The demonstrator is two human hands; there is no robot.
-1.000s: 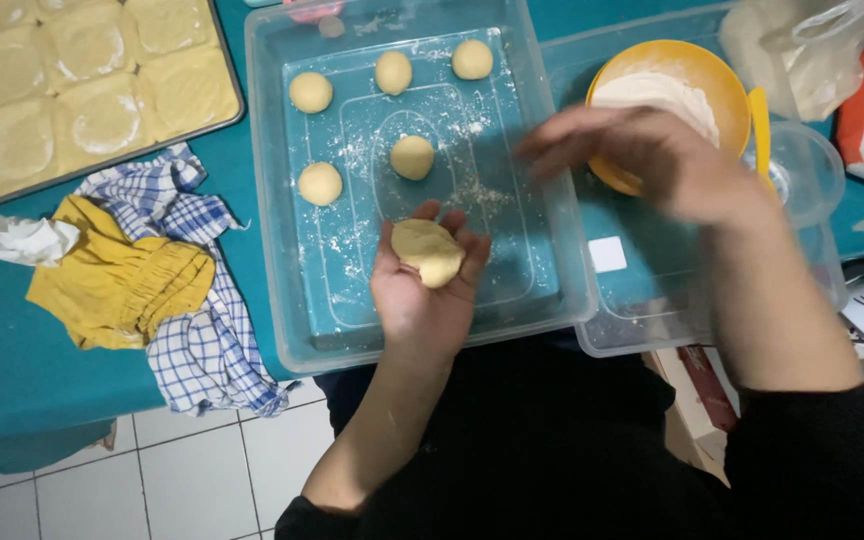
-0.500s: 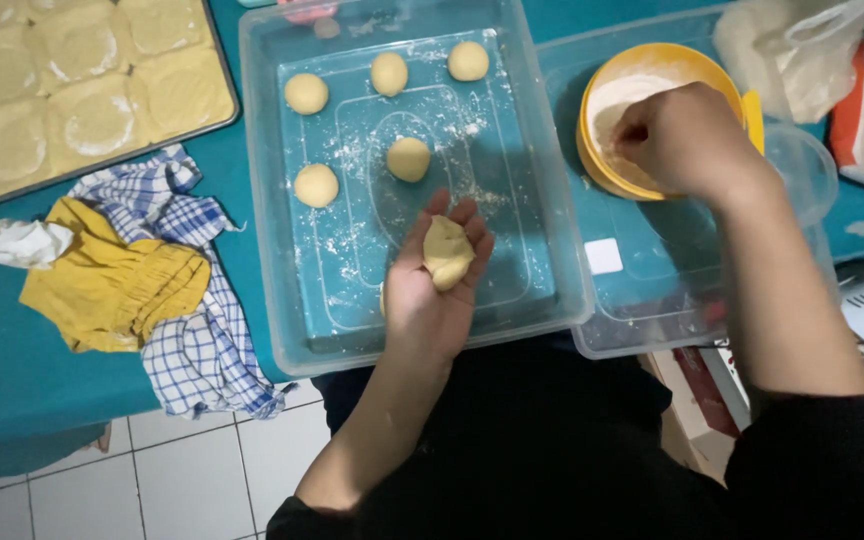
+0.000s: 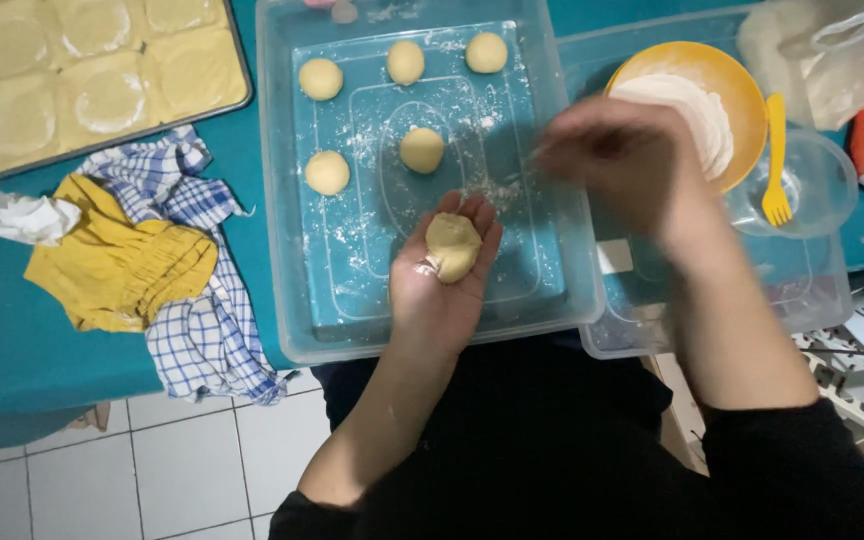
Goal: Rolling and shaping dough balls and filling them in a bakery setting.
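Note:
My left hand (image 3: pixel 442 285) lies palm up over the front of a clear plastic tray (image 3: pixel 282 250) and cradles a pale dough ball (image 3: pixel 451 245). My right hand (image 3: pixel 627 160) hovers blurred above the tray's right edge, between the tray and a yellow bowl of flour (image 3: pixel 697 100); whether it holds flour cannot be told. Several round dough balls sit on the floured tray floor, one near the middle (image 3: pixel 421 150), one at the left (image 3: pixel 327 172), others along the back (image 3: pixel 405 62).
A metal baking pan of flattened dough rounds (image 3: pixel 102 85) sits at the back left. Yellow and blue-checked cloths (image 3: pixel 152 270) lie on the teal table. A yellow fork (image 3: pixel 775 160) rests in a clear container at the right. White bags stand at the far right.
My right hand has left the flour bowl and swung left toward the tray. My left hand has kept the dough ball in its palm, nearly still.

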